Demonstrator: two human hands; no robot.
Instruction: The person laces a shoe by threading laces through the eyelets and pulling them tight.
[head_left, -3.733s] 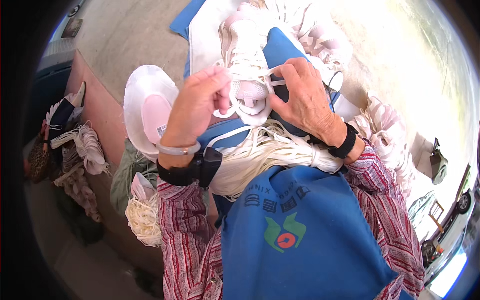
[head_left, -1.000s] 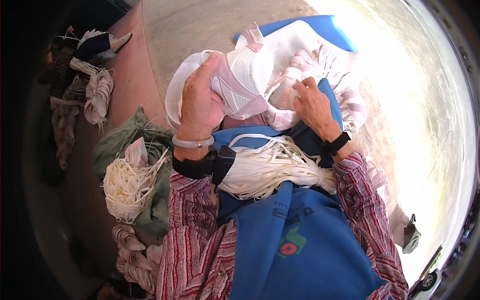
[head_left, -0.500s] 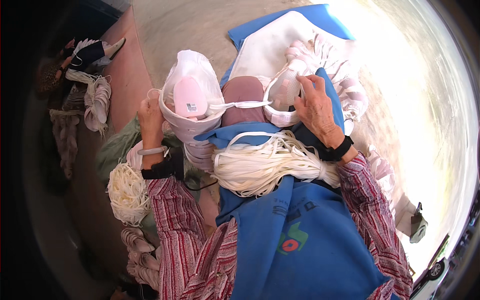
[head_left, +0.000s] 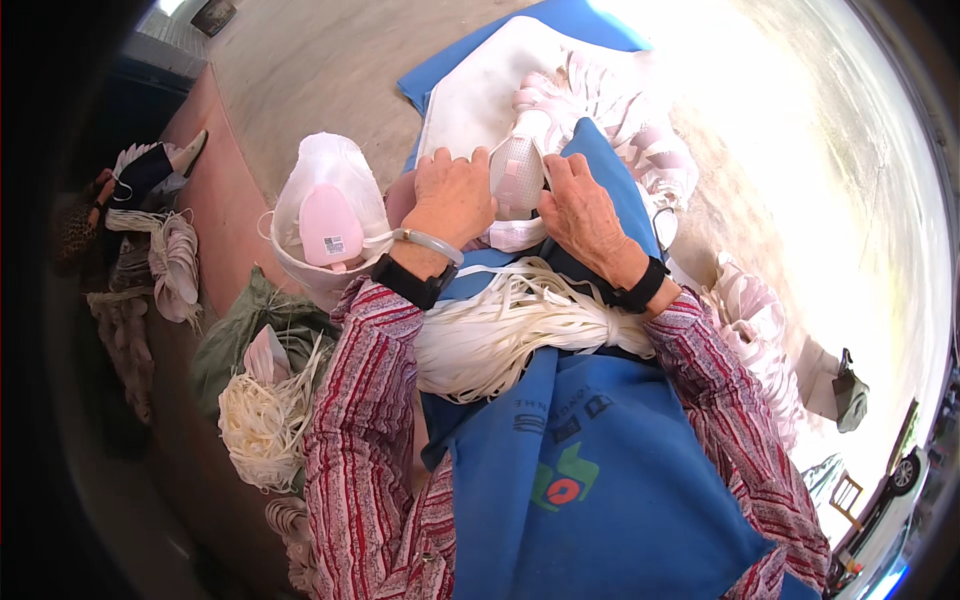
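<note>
A white-and-pink shoe upper [head_left: 517,182] with a mesh tongue lies across my lap, between my two hands. My left hand [head_left: 450,198] has its fingers curled over the upper's left edge; their tips are partly hidden. Across from it, my right hand [head_left: 590,215] pinches the right edge between thumb and fingers. To the left stands a stack of white uppers [head_left: 335,160], its top one holding a pink oval pad [head_left: 330,225] with a small label. A white lace from that stack passes under my left wrist. A thick bundle of white laces [head_left: 520,325] rests on my blue apron [head_left: 600,460].
More nested uppers [head_left: 660,150] lie on a white sheet [head_left: 480,95] beyond my hands. On the left are a green sack [head_left: 240,330] and a tangled lace heap [head_left: 265,420]. Further uppers [head_left: 755,320] sit at my right. Another person [head_left: 145,175] is at the far left.
My left hand has left the left stack and crossed to the right-hand upper. My right hand stays at that upper's right edge. The view has shifted somewhat.
</note>
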